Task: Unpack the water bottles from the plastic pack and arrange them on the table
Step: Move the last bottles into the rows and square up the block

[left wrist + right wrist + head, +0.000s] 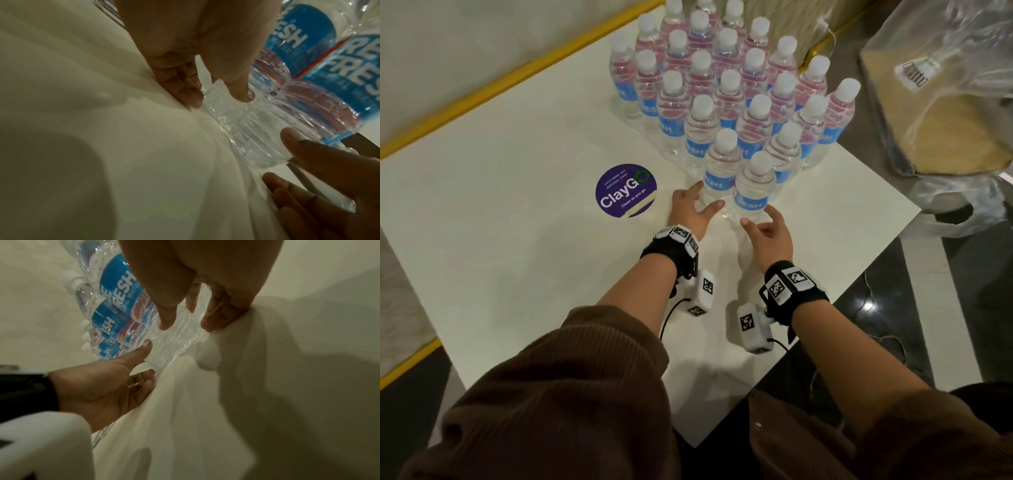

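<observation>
Brown sleeves (571, 394), ribbed clear plastic bottles (751, 186)

Upright blue-labelled water bottles (726, 102) clustered on table (517, 178)

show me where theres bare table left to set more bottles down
Bare table lies left of the bottles, around the purple sticker, and near the arms. The far right corner is packed with bottles, both hands at its front edge.

back bottles (700, 7) cut off by top edge; label (751, 204) text partly hidden, only "ESH" readable; bag (941, 85) cropped at right edge, barcode tag (916, 70) too blurred to read
</observation>
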`<state>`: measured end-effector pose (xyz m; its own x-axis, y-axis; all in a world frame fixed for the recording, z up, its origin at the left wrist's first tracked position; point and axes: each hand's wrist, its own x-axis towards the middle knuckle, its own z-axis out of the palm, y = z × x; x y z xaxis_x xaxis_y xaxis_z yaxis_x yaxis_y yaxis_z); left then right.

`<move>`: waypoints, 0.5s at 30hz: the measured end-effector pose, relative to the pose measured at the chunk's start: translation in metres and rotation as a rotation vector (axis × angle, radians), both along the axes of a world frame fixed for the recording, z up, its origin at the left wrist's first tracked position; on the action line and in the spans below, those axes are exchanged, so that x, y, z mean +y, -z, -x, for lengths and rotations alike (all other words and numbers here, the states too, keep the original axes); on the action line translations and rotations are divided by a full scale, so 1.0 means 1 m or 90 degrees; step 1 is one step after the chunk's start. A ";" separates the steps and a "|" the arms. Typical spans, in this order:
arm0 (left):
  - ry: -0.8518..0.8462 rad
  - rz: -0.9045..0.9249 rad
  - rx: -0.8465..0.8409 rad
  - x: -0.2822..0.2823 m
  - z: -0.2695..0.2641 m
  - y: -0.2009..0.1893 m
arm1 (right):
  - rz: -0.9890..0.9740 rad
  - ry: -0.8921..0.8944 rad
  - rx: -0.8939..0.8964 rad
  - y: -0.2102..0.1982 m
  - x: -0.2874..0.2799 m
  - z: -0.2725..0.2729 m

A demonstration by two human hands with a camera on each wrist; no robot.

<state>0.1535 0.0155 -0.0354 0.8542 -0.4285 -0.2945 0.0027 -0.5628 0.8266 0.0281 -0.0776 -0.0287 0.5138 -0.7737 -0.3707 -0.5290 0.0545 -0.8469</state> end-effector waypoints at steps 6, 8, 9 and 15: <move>-0.006 0.010 0.019 0.002 -0.001 0.003 | 0.015 0.009 0.025 -0.001 0.002 -0.004; -0.013 0.016 0.020 0.002 0.000 0.002 | 0.022 0.017 0.029 -0.002 0.004 -0.005; -0.016 0.015 0.016 0.003 0.000 0.003 | 0.028 0.020 0.031 -0.001 0.005 -0.006; -0.055 0.046 0.010 0.008 0.002 0.007 | 0.038 0.019 0.044 0.000 0.007 -0.008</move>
<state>0.1516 0.0234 -0.0422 0.8844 -0.3742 -0.2788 0.0611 -0.4994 0.8642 0.0366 -0.0706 -0.0287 0.4647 -0.8101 -0.3575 -0.5853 0.0219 -0.8105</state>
